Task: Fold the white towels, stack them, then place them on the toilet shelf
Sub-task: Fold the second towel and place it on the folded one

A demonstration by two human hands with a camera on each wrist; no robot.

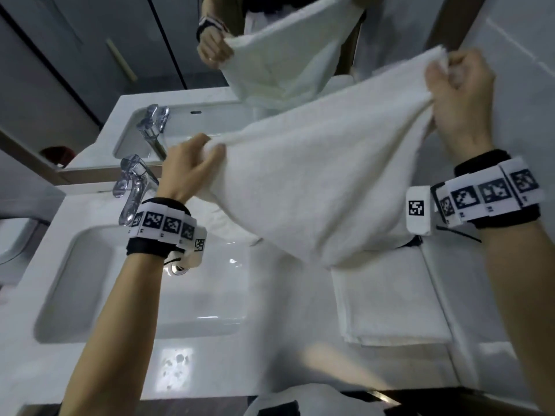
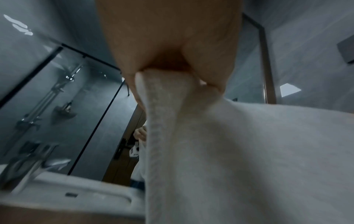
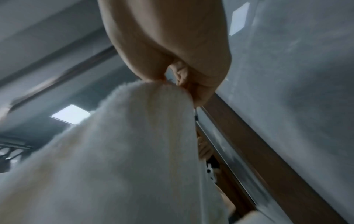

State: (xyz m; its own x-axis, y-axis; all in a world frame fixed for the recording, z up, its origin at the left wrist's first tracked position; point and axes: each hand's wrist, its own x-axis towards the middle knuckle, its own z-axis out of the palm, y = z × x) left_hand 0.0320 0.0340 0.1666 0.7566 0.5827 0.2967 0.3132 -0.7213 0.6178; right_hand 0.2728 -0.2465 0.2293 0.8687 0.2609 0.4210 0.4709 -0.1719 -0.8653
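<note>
A white towel [image 1: 315,175] hangs spread in the air above the vanity, stretched between both hands. My left hand [image 1: 192,166] pinches its lower left corner, and the left wrist view shows that corner of the towel [image 2: 210,151] bunched between thumb and fingers of the left hand [image 2: 172,68]. My right hand [image 1: 456,94] grips the upper right corner, higher up near the mirror; in the right wrist view the towel [image 3: 124,151] drapes down from the right hand [image 3: 180,81]. A folded white towel [image 1: 390,304] lies flat on the counter at the right, under the hanging one.
A white sink basin [image 1: 90,295] with a chrome faucet [image 1: 132,187] sits at the left of the counter. The mirror [image 1: 150,55] behind reflects the towel and hands. A grey tiled wall [image 1: 525,70] stands close on the right. A glass shower screen [image 2: 57,106] shows at the left.
</note>
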